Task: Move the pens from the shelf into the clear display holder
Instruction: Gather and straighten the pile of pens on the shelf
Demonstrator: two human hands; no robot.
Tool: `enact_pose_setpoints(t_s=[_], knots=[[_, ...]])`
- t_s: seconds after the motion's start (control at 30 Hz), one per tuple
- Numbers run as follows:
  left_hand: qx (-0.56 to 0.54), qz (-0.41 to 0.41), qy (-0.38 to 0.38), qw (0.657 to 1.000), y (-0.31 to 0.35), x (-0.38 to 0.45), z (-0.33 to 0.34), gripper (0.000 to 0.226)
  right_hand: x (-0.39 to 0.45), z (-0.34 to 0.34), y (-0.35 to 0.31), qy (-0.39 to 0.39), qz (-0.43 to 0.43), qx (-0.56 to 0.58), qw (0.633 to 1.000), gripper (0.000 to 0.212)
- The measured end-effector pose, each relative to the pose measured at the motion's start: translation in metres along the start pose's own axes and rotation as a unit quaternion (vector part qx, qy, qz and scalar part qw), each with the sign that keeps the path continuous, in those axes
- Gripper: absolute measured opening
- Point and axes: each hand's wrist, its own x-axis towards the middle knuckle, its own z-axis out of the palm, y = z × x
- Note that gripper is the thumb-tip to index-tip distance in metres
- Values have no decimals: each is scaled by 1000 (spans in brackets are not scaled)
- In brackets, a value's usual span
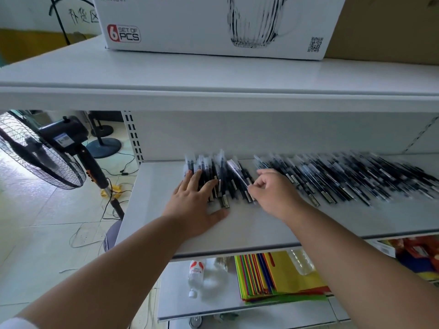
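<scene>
Pressing pens (344, 179) flat, left hand (197, 205) — box (213, 24) reads "6 SET OF PCS".

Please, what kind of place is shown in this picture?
Probably a small shop or its stockroom: white metal slotted shelving, many black pens in clear wrappers laid in rows, a white boxed six-piece glass set, and coloured paper folders below.

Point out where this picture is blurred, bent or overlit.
Head view: the long row of black pens smears with motion blur toward the right; the white metal shelf edge bows from wide-angle distortion; daylight washes out the tiled floor behind the black pedestal fan; the left hand and right hand stay fairly sharp.
</scene>
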Motion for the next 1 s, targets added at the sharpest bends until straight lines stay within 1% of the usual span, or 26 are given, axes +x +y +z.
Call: enact_pose_setpoints(t_s=[0.07,0.13,0.17,0.23,0.27,0.37,0.47,0.57,0.63,0.7,0.77,0.8,0.87,0.93,1.0], knots=[[-5,-6,-9,1000,1,2,-1,102,3,5,-3,21,5,-4,1000,32],[-11,-17,-14,1000,6,6,-3,106,8,14,-9,19,4,-17,1000,40],[-15,-24,-12,1000,8,8,-4,104,10,20,-11,15,4,-23,1000,39],[-22,-36,0,999,13,12,-3,96,12,27,-14,8,2,-28,1000,25],[-23,-39,6,999,14,14,-2,91,11,29,-14,3,0,-28,1000,25],[-18,-40,9,999,12,15,2,83,8,27,-3,-26,-23,-13,999,43],[-7,-24,11,1000,12,17,0,78,12,24,-2,-56,-25,9,998,51],[-14,-3,23,1000,12,14,-1,76,18,25,-10,-100,-42,-1,994,56],[-70,-17,16,997,7,12,-1,85,20,27,-9,-116,-62,1,991,56],[-162,-74,16,984,1,17,-7,90,22,28,-3,-101,-56,23,993,56],[-230,-138,26,963,-4,26,-13,83,28,29,-2,-71,-29,49,996,56],[-239,-157,31,958,-4,30,-14,78,32,30,-4,-65,-16,56,996,57],[-219,-163,33,961,1,37,-12,71,39,32,-11,-79,-4,58,995,57],[-179,-139,23,974,9,39,-8,68,42,37,-18,-104,-20,39,994,57],[-163,-127,14,978,14,39,-6,67,42,41,-22,-123,-38,17,992,57]])
